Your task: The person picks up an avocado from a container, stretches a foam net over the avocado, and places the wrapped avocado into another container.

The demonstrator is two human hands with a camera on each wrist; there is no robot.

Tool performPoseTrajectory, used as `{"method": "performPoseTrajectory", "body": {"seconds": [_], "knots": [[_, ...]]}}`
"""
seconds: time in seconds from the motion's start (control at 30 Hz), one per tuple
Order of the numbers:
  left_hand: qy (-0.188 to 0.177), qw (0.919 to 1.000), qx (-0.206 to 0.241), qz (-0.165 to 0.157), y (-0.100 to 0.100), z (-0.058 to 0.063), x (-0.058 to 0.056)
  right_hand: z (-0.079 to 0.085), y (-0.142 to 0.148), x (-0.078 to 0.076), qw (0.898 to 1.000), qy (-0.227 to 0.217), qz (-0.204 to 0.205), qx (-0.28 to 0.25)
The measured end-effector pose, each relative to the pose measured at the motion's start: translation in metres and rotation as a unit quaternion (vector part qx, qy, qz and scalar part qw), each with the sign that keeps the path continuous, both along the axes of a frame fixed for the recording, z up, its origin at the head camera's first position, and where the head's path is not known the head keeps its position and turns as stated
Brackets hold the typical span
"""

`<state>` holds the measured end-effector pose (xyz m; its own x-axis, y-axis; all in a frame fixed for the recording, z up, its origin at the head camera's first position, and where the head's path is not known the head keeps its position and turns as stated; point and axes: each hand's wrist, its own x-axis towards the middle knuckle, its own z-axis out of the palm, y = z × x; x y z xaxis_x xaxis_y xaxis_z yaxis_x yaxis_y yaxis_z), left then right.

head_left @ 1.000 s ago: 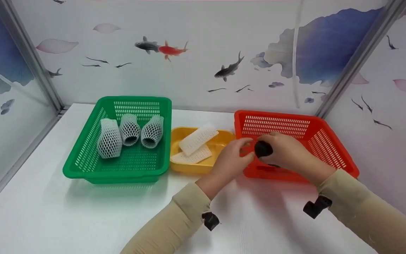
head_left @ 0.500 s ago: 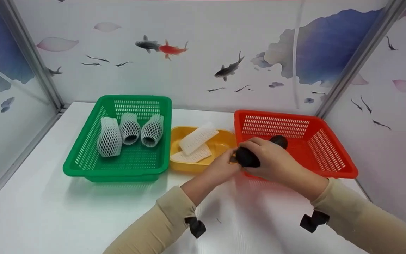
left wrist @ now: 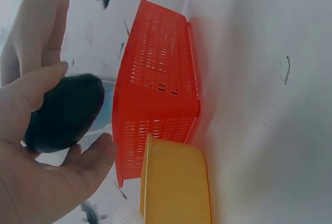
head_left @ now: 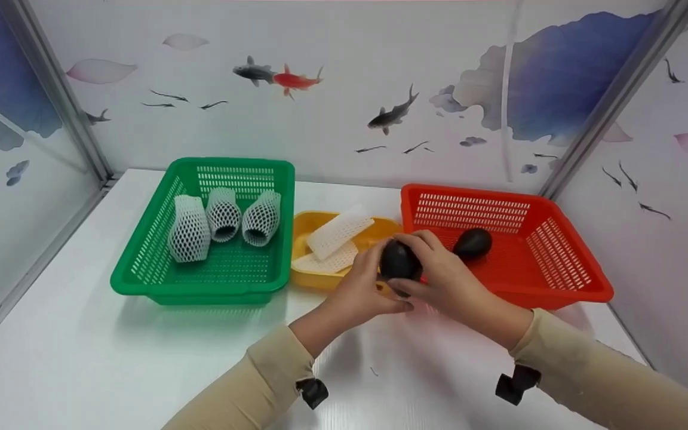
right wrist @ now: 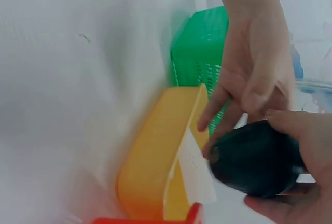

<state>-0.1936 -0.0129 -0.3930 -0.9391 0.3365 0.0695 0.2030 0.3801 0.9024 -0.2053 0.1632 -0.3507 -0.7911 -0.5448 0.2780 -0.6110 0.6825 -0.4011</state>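
as the right hand [head_left: 448, 279] grips an avocado [head_left: 399, 261], the left hand [head_left: 353, 295] spreads alongside.

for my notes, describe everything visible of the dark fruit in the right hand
The dark fruit is egg-shaped, blackish green, smooth-looking and unwrapped, with a small round mark at one end. The right hand grips it above the white table; the left hand is close by, its contact unclear.

From my remote seat I see a white tabletop [head_left: 200, 364] carrying a green plastic basket [head_left: 200, 289], yellow plastic tray [head_left: 319, 279] and red plastic basket [head_left: 529, 263], side by side.
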Motion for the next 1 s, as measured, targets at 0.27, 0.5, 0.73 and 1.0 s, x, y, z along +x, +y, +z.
{"method": "performPoseTrajectory", "body": {"seconds": [0.27,0.5,0.73,1.0], "knots": [[0.117,0.9902,-0.022,0.072,-0.004,-0.001,0.002,-0.011,-0.009,0.003,0.992,0.049,0.041,-0.106],[0.111,0.9916,-0.031,0.058,-0.025,0.005,0.004,-0.009,-0.003,0.001,0.994,0.066,0.056,-0.065],[0.126,0.9846,-0.12,0.019,-0.04,0.004,0.009,-0.019,0.001,0.002,0.994,0.09,0.063,0.02],[0.129,0.9789,-0.158,0.005,-0.052,-0.008,0.016,-0.036,-0.004,0.008,0.995,0.051,0.057,0.06]]}}
